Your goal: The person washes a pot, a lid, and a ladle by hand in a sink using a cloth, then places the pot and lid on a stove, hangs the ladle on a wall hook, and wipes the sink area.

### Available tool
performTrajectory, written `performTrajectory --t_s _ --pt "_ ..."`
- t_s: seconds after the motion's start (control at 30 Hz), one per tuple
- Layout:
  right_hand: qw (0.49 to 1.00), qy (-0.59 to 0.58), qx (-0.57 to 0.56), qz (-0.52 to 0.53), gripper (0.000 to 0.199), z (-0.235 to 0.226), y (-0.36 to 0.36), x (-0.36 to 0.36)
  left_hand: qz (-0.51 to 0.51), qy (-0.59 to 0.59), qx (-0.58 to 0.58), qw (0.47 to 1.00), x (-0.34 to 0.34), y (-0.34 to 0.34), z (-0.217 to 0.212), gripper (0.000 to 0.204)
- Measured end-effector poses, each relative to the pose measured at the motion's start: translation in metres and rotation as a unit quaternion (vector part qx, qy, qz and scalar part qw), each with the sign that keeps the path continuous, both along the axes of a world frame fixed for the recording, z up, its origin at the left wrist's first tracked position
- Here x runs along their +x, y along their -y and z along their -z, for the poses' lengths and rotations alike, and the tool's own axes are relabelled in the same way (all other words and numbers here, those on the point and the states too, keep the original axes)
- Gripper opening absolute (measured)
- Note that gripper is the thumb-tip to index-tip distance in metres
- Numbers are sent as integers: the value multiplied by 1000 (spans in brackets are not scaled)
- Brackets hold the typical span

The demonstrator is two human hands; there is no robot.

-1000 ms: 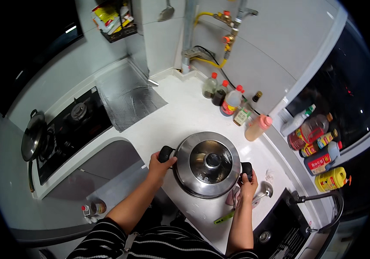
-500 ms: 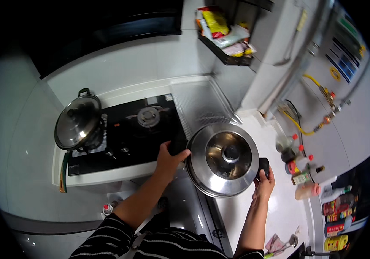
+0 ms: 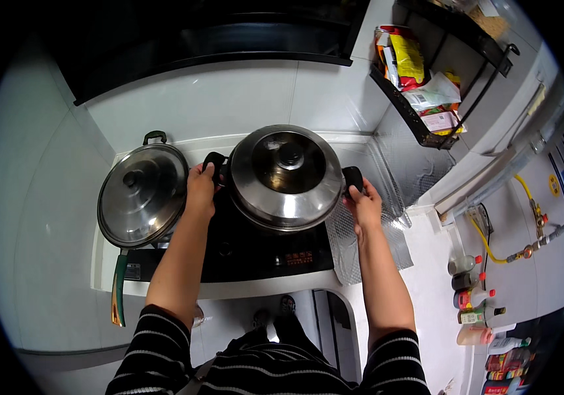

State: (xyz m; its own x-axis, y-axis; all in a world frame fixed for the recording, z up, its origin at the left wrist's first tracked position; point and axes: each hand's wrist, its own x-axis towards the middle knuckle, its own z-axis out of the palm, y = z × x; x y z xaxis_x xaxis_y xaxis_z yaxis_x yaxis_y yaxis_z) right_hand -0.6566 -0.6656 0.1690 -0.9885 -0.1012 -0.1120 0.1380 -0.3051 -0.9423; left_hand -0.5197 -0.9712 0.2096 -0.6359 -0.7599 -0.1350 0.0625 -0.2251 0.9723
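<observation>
Over the right part of the black cooktop is a round steel pot. Its steel-rimmed lid has a glass centre and a dark knob. My left hand is closed around the left black handle, and my right hand grips the right one. The pot hides the burner beneath it, so I cannot tell whether it touches the stove. Left of my left forearm, a wok under a domed glass lid sits on the cooktop, its long green handle jutting toward me.
Silver foil sheeting covers the counter and wall right of the stove. A black corner rack holds several food packets. Several bottles line the right-hand counter, near a yellow gas hose. A dark range hood hangs above.
The pot has moved from over the right-hand counter leftward onto or over the cooktop, both hands carrying it. My view has turned toward the stove.
</observation>
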Motion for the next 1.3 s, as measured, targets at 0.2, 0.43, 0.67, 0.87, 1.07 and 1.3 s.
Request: performTrajectory --t_s 0.2,0.43,0.67,0.87,1.07,1.3 --pt "999 16 25 -43 38 11 40 -43 -23 11 9 1000 -14 28 16 12" --pt "997 26 43 -65 47 15 44 -55 -37 24 7 999 -19 31 24 13" --pt "994 35 -9 -101 54 14 47 -50 -51 -3 17 999 -14 30 31 13" --pt "991 100 -29 -80 69 15 24 -21 -77 -13 77 994 -8 -4 34 28" --pt "988 151 -21 23 53 67 -66 84 -44 43 61 996 40 -141 127 43" --pt "909 122 262 299 43 159 -301 261 451 100 23 886 89 -332 157 34"
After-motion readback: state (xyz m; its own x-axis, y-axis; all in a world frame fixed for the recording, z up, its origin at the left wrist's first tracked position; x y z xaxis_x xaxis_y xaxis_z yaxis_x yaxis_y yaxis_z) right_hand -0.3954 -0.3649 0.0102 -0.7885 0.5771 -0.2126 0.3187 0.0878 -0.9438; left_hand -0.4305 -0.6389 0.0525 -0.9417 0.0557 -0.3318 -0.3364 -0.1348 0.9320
